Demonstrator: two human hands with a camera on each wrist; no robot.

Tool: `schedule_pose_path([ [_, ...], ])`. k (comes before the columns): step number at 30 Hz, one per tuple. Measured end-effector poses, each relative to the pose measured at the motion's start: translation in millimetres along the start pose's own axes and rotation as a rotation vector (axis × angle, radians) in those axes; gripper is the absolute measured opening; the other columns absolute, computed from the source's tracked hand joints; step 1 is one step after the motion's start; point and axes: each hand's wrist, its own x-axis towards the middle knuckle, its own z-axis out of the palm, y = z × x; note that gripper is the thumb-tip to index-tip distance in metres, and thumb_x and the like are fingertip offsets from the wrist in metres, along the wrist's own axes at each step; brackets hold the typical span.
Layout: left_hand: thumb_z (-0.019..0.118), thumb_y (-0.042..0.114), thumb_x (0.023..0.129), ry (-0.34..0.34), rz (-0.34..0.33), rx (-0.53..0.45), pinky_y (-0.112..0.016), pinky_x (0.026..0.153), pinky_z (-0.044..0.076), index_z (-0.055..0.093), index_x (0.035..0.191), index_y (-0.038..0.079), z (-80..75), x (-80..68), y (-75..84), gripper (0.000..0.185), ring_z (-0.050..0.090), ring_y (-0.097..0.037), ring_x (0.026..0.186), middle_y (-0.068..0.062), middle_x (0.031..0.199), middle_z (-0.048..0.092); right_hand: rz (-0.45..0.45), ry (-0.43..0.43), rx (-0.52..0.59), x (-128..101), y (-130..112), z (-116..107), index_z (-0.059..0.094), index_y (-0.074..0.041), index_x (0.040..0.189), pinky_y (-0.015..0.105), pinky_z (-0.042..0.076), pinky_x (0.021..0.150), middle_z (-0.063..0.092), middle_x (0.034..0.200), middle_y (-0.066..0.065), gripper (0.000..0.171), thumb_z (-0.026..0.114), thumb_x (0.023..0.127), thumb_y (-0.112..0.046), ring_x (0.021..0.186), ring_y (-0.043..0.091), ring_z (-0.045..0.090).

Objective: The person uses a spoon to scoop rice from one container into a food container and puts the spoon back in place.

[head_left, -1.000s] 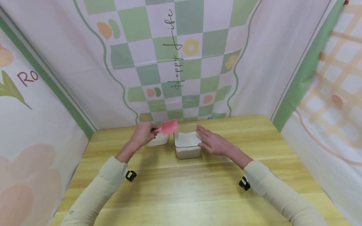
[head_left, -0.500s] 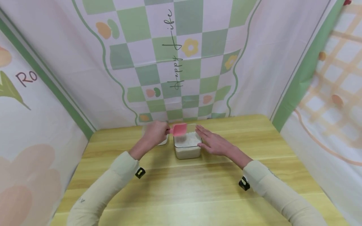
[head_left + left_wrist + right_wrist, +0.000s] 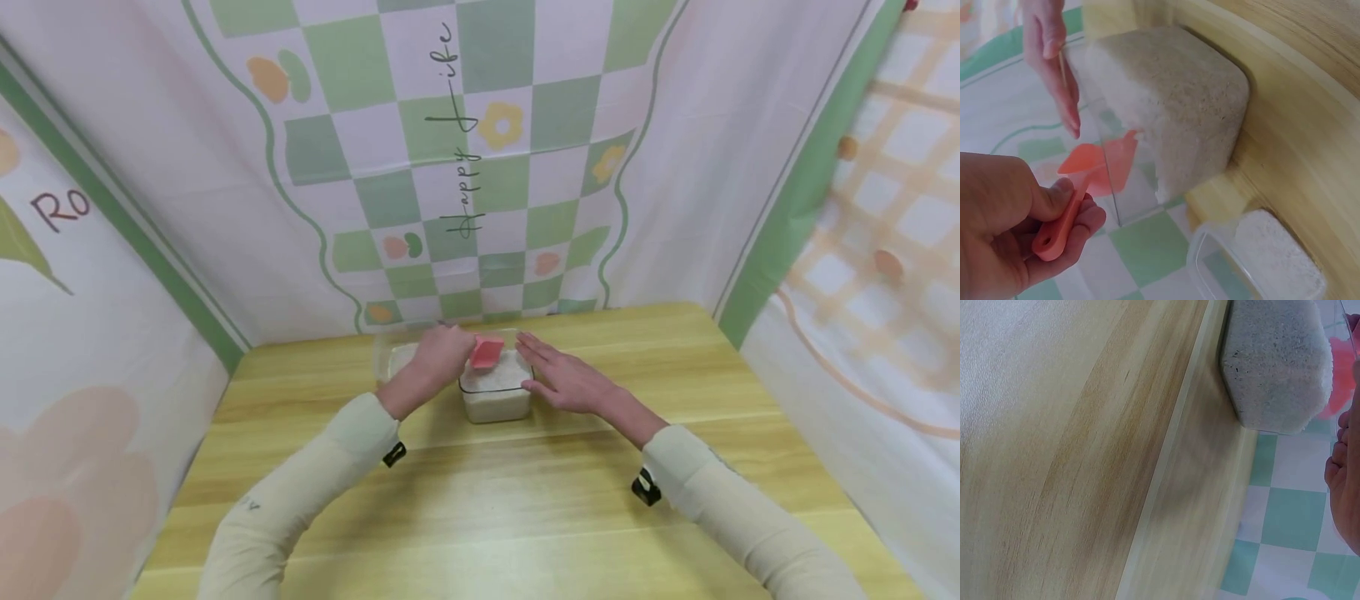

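Note:
My left hand (image 3: 441, 360) grips the handle of a pink scoop (image 3: 487, 353). In the left wrist view the thumb lies along the handle (image 3: 1060, 226), and the scoop's bowl dips inside the clear wall of a squarish container (image 3: 497, 407). White rice (image 3: 1166, 100) fills much of this container, and the scoop's edge meets the rice at its surface. With fingers straight, my right hand (image 3: 566, 379) rests at the container's right rim. In the right wrist view the pink bowl (image 3: 1340, 378) shows through the clear wall above the rice.
A second, lower clear container (image 3: 1207, 259) with white contents stands left of the first, partly hidden behind my left hand in the head view. Both stand near the back edge of the wooden table (image 3: 480, 517), before a checked cloth backdrop (image 3: 498, 183).
My left hand has moved right with the scoop, from above the left container to over the rice container, and the scoop has tipped down into it. The right hand has stayed put.

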Motion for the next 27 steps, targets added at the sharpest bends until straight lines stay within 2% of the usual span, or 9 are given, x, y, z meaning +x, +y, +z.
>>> schedule_pose_path([
  [5, 0.074, 0.013, 0.086, -0.033, 0.006, 0.067, -0.039, 0.059, 0.059, 0.073, 0.081, 0.014, 7.7, 8.5, 8.3, 0.005, 0.07, -0.022, 0.073, -0.002, 0.082, 0.074, 0.0, 0.001, 0.0, 0.2, 1.1, 1.5, 0.022, 0.001, 0.156, 0.048, 0.031, 0.12, 0.014, 0.167, 0.016, 0.069, 0.047, 0.104, -0.038, 0.153, 0.032, 0.021],
  [8, 0.074, 0.018, 0.087, -0.046, 0.025, 0.085, -0.038, 0.059, 0.059, 0.071, 0.077, 0.015, 12.3, 13.3, 10.8, 0.011, 0.07, -0.021, 0.072, -0.001, 0.081, 0.073, 0.001, 0.0, 0.0, 0.0, 1.5, 2.2, 0.021, 0.001, 0.156, 0.048, 0.032, 0.119, 0.013, 0.167, 0.016, 0.069, 0.047, 0.104, -0.037, 0.153, 0.032, 0.021],
  [14, 0.067, 0.01, 0.089, -0.01, 0.117, 0.133, -0.033, 0.056, 0.058, 0.068, 0.07, 0.014, 15.0, 20.5, 11.7, 0.019, 0.066, -0.017, 0.064, 0.0, 0.073, 0.07, -0.003, 0.014, -0.002, 0.4, 2.0, 2.8, 0.02, 0.0, 0.157, 0.05, 0.034, 0.117, 0.016, 0.166, 0.019, 0.07, 0.048, 0.104, -0.037, 0.152, 0.033, 0.023],
  [17, 0.07, 0.015, 0.088, -0.023, 0.152, 0.098, -0.034, 0.06, 0.058, 0.067, 0.072, 0.012, 15.2, 24.4, 10.9, 0.017, 0.067, -0.018, 0.065, -0.001, 0.073, 0.07, -0.006, 0.019, 0.003, 1.4, 2.0, 3.6, 0.021, 0.001, 0.156, 0.05, 0.034, 0.117, 0.016, 0.166, 0.018, 0.07, 0.048, 0.104, -0.037, 0.152, 0.034, 0.024],
  [20, 0.075, 0.021, 0.085, -0.075, 0.156, 0.03, -0.035, 0.064, 0.059, 0.063, 0.071, 0.011, 14.3, 27.9, 9.4, 0.021, 0.066, -0.018, 0.068, -0.002, 0.073, 0.068, -0.006, 0.024, 0.003, 1.9, 1.5, 3.7, 0.023, 0.002, 0.156, 0.05, 0.034, 0.118, 0.015, 0.166, 0.018, 0.069, 0.048, 0.104, -0.037, 0.151, 0.034, 0.024],
  [27, 0.078, 0.014, 0.081, -0.174, 0.12, -0.115, -0.032, 0.069, 0.056, 0.061, 0.073, 0.011, 10.2, 30.8, 4.0, 0.019, 0.063, -0.017, 0.07, -0.002, 0.073, 0.067, -0.021, 0.036, -0.008, 0.9, 0.9, 2.2, 0.025, 0.004, 0.154, 0.052, 0.037, 0.115, 0.019, 0.164, 0.022, 0.068, 0.05, 0.103, -0.034, 0.149, 0.037, 0.028],
])
